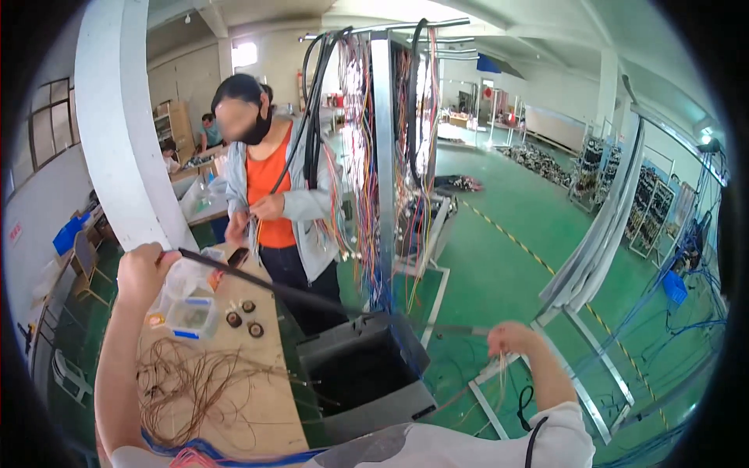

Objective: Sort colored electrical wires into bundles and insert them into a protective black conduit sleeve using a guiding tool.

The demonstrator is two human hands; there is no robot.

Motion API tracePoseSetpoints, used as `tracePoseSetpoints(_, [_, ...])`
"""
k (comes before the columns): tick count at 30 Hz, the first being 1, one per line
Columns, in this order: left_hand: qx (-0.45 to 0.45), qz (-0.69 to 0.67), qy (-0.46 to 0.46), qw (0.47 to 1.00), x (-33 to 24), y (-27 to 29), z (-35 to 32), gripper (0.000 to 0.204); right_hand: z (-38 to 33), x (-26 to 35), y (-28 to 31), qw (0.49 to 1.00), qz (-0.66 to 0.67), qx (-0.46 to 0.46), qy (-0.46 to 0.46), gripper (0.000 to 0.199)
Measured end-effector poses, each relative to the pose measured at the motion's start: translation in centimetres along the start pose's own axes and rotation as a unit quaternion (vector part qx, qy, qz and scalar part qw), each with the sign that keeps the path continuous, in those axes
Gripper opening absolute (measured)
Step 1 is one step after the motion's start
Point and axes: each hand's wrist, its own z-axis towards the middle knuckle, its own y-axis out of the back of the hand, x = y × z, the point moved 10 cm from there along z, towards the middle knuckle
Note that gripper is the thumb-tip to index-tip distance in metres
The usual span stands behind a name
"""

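A long black cable sleeve (pixel 289 292) stretches between my hands, partly blurred along its right half. My left hand (pixel 143 269) is raised above the table and pinches its upper end. Lower down, at the right, my right hand (pixel 511 340) is closed around the other end. Thin light-coloured wires (pixel 501 370) hang from beneath the right fingers. The sleeve passes above an open grey box (pixel 351 417) whose dark inside cannot be made out.
Brown wires (pixel 195 390) lie loosely on the wooden table (pixel 269 343), near several dark tape rolls (pixel 255 330) and a clear plastic box (pixel 193 317). Across it stands a co-worker (pixel 269 187) handling wires. A metal rack (pixel 382 156) hung with cables rises beyond the box.
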Motion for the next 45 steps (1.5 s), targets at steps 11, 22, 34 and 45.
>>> tracePoseSetpoints(11, [-0.234,-0.148,0.176,0.945,-4.2,6.2,18.6,0.049,-3.0,55.3,25.3,0.742,0.128,-0.379,0.538,0.026])
tracePoseSetpoints(22, [-0.174,-0.079,0.232,0.954,-2.1,-1.2,16.4,0.05,6.4,68.2,19.8,0.786,-0.088,-0.405,0.458,0.026])
tracePoseSetpoints(34, [0.067,-0.23,0.212,0.947,-13.8,-21.5,6.2,0.037,12.0,42.2,7.2,0.659,-0.571,-0.402,0.28,0.05])
tracePoseSetpoints(45, [0.023,-0.285,0.226,0.931,-16.2,-25.6,6.5,0.042,13.5,-9.9,5.1,0.771,-0.481,-0.407,-0.095,0.043])
